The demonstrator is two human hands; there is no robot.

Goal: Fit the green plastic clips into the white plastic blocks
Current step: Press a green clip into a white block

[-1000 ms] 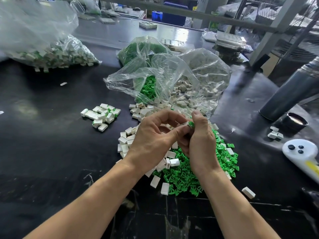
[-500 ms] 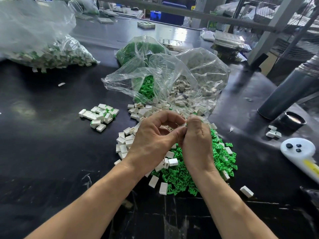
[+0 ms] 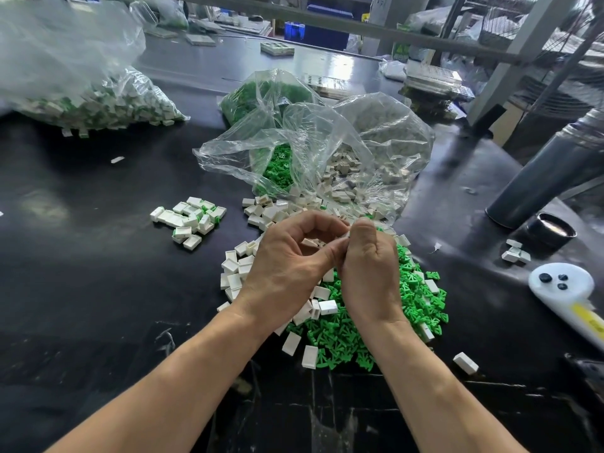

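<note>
My left hand (image 3: 287,266) and my right hand (image 3: 371,273) meet above the piles, fingertips together. Between them they pinch a small white block (image 3: 345,236); only a sliver of it shows, and no clip is visible in it. Below the hands lies a heap of loose green clips (image 3: 385,325) and, to its left, a scatter of white blocks (image 3: 235,276). A small group of fitted blocks with green ends (image 3: 189,220) lies further left on the black table (image 3: 81,289).
An open clear bag (image 3: 327,152) spilling clips and blocks lies just behind the hands. A big bag of finished pieces (image 3: 81,89) sits at the far left. A grey cylinder (image 3: 549,171), a black cup (image 3: 554,230) and a white device (image 3: 562,286) stand at the right.
The green clip seen at my right fingertips a second ago no longer shows. Both hands have stayed together over the piles, with the right thumb now pressed against the block.
</note>
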